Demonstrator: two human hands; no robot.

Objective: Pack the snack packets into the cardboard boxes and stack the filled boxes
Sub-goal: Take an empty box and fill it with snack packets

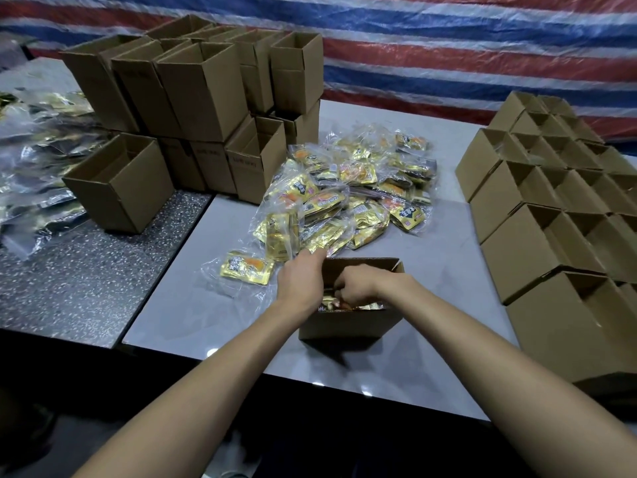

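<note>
The left hand lies over the left wall of the open brown cardboard box, forearm stretched forward, fingers pointing to its far left corner; whether they clasp the wall cannot be told. The right hand reaches down inside this box, wrist bent, fingers curled round the gold foil snack packets already packed there.

Just beyond the box spreads a loose heap of gold packets in clear wrap, touching its far rim. One single gold packet lies just left of the box. Further left and behind it stand stacked empty brown cartons, and to its right stand rows of open cartons. All rest on a pale grey table. A red, white and blue striped tarpaulin hangs behind.
</note>
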